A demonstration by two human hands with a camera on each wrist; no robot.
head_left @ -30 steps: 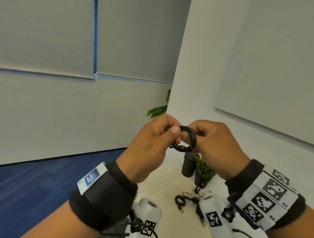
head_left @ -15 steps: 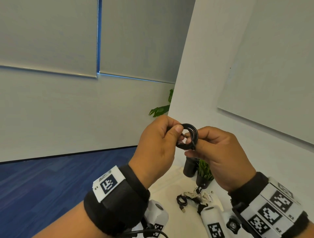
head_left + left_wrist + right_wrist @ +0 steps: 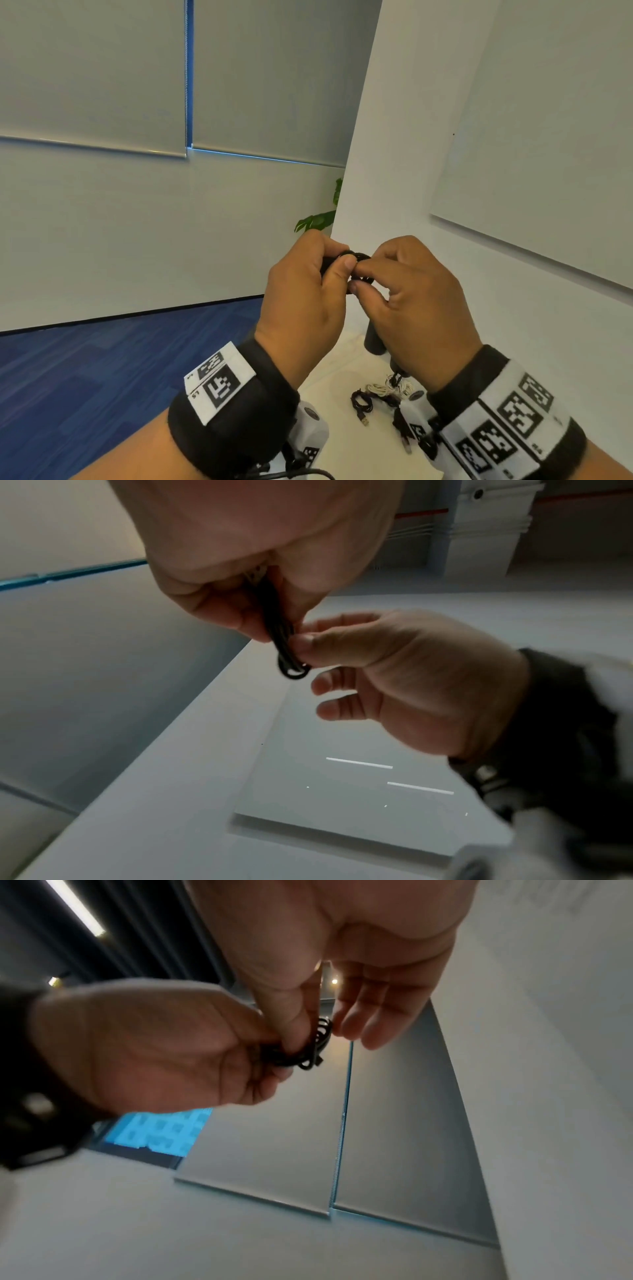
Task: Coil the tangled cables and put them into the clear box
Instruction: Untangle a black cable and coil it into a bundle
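Observation:
A small black coiled cable [image 3: 360, 256] is held up in front of me between both hands, mostly hidden by fingers. My left hand [image 3: 337, 267] grips one side of the coil in curled fingers and thumb. My right hand [image 3: 363, 272] pinches the other side. In the left wrist view the coil [image 3: 279, 631] hangs from the left hand [image 3: 260, 631], and the right hand [image 3: 301, 642] pinches its lower end. In the right wrist view the coil [image 3: 316, 1042] sits between the thumb and forefinger of the right hand [image 3: 310, 1031]; its other fingers hang loose. No clear box is in view.
Below the hands, on the pale table [image 3: 335, 442], lie a tangled black cable [image 3: 361, 402] with a USB plug and a bunched white cable [image 3: 390, 389]. A black cylinder [image 3: 375, 339] stands behind them. Green leaves [image 3: 318, 219] show past the wall corner, with blue carpet [image 3: 102, 370] on the left.
The hands have closed in on each other. The coil, an open loop before, is now squeezed small and mostly covered by the fingers.

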